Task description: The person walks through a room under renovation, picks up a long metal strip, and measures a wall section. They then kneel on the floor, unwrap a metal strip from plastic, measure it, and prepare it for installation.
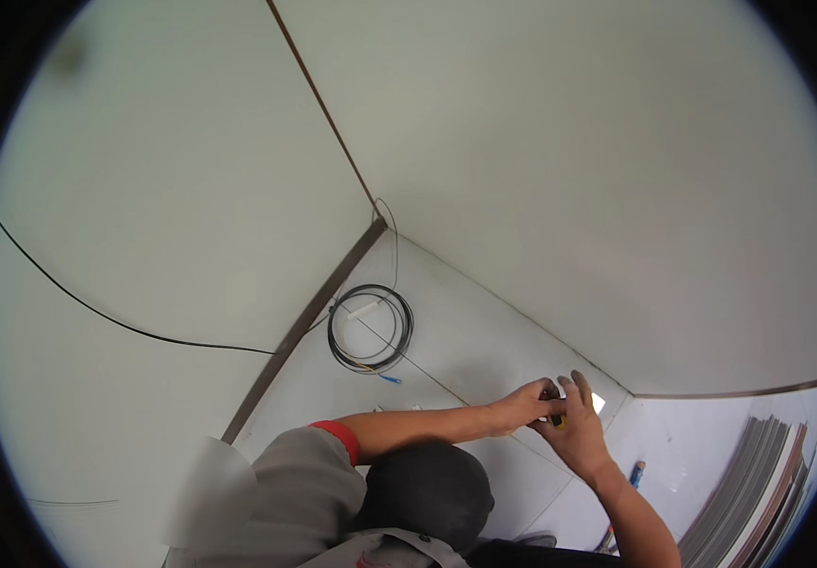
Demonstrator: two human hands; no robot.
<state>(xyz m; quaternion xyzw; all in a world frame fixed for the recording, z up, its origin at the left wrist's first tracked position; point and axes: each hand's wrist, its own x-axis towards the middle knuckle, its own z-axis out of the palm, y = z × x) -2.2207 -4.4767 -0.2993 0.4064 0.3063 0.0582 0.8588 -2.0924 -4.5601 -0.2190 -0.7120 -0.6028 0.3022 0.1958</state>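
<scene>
My left hand (519, 407) and my right hand (575, 432) meet low over the pale tiled floor (446, 350). Between them is a small black-and-yellow object (557, 419), largely covered by the fingers, so its kind cannot be made out. The left fingers are closed around it. The right thumb and fingers pinch at it from the other side, with some fingertips raised. A bright white patch (599, 403) shows just beyond the right fingers. Farther left, a coil of black cable (332, 333) lies on the floor, with a blue connector (390, 380) at one end.
Two pale walls (569, 189) meet at a corner, edged by brown skirting (306, 333). A black cable (134, 328) hangs across the left wall. Long grey and brown strips (745, 492) lie at right. A blue-handled tool (637, 473) is beside my right forearm.
</scene>
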